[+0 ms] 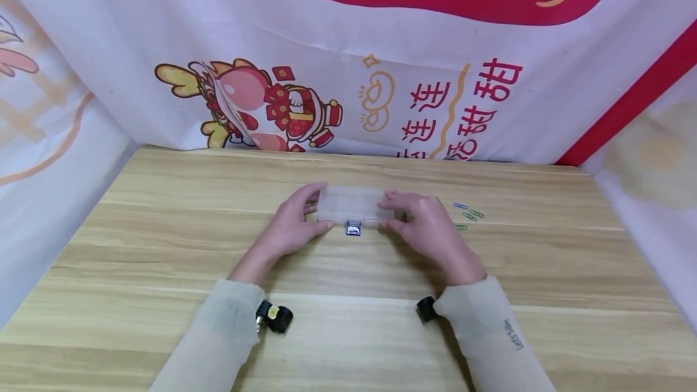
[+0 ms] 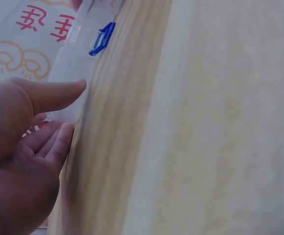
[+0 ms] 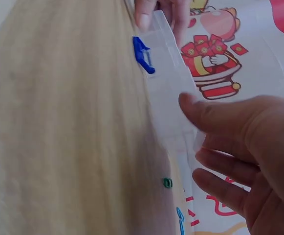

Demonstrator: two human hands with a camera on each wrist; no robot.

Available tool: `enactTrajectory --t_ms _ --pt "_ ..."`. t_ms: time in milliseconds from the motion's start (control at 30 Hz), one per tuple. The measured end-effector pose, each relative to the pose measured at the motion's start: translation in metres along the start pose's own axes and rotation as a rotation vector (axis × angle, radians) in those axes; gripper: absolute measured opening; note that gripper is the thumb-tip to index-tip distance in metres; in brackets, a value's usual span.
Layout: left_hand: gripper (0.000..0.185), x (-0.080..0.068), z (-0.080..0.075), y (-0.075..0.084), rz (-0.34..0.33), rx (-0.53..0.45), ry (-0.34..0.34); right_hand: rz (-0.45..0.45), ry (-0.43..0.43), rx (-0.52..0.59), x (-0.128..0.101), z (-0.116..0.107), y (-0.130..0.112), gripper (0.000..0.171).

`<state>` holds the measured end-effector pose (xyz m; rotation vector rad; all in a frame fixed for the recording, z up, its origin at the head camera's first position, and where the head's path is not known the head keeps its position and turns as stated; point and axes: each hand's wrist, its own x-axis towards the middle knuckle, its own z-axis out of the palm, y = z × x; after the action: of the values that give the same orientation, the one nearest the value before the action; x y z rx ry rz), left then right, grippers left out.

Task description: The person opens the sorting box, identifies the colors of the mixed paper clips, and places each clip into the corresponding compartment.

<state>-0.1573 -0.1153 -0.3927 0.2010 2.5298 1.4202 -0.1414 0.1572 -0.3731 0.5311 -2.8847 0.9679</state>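
Note:
A clear plastic box [image 1: 348, 203] lies on the table between both hands, its long side facing me. A blue latch [image 1: 353, 228] sticks out from the middle of its front edge. My left hand [image 1: 294, 222] grips the left end, thumb at the front edge and fingers round the side; the left wrist view shows the thumb [image 2: 66, 94] along the box's edge. At the opposite end, my right hand [image 1: 422, 219] holds the box with its thumb in front and fingers toward the back corner. In the right wrist view its lower fingers [image 3: 225, 181] stick out past the box's end.
Several green and blue paper clips [image 1: 472, 215] lie scattered on the wooden table [image 1: 348, 331], just right of my right hand. A printed white and red cloth [image 1: 327, 35] hangs behind the table and along both sides.

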Motion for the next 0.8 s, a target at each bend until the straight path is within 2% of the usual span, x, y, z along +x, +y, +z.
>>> enactTrajectory --t_ms 167,333,467,567,667,800 --pt "0.086 0.002 -0.001 -0.004 -0.016 -0.018 -0.011 0.068 0.029 0.095 0.001 -0.004 0.002 0.034" --pt "0.089 0.004 -0.001 -0.007 -0.023 -0.038 -0.005 0.162 0.143 0.134 0.009 -0.007 0.001 0.037" --pt "0.086 0.004 -0.001 -0.006 -0.031 -0.067 0.005 0.152 0.291 0.155 0.020 -0.008 -0.001 0.020" --pt "0.081 0.004 -0.001 -0.005 -0.031 -0.079 0.011 0.152 0.350 0.148 0.028 -0.008 0.000 0.011" --pt "0.077 0.003 -0.002 -0.004 -0.030 -0.085 0.016 0.193 0.329 0.184 0.035 -0.006 0.002 0.010" --pt "0.077 0.002 -0.002 -0.004 -0.025 -0.091 0.020 0.263 0.264 0.263 0.041 -0.001 0.005 0.018"
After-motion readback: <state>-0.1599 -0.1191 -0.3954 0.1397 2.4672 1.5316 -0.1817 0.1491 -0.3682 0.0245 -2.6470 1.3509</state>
